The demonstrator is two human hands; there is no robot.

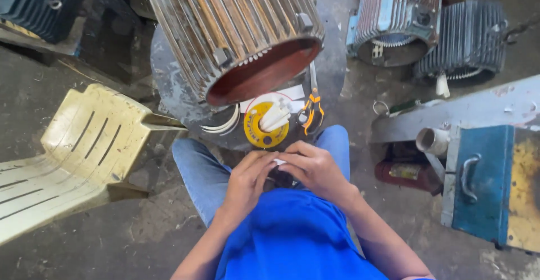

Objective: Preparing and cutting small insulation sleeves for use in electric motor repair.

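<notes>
Blue shirt (292, 240) fills the bottom of view, jeans-clad knees (197, 170) below it. Both hands meet over the lap: left hand (247, 179) and right hand (315, 167) have fingers curled in, pinching a small white piece (279, 161) between them; only a sliver shows, so its long axis and heading can't be read. Just ahead, a round dark metal stand (169, 83) carries a big ribbed motor housing (230, 27), lying tilted, long axis running from upper left down to lower right, reddish open bore facing the person. On the stand under it: yellow spool (260, 131) with white strips (274, 117) lying on it, orange-handled scissors (312, 111) just beside, blades pointing away. Cream plastic chair (73, 150) at left. Two more finned housings (394, 16) upper right, blue and yellow metal box (495, 184) at right. Floor is stained, dusty concrete (34, 94); workshop setting.
</notes>
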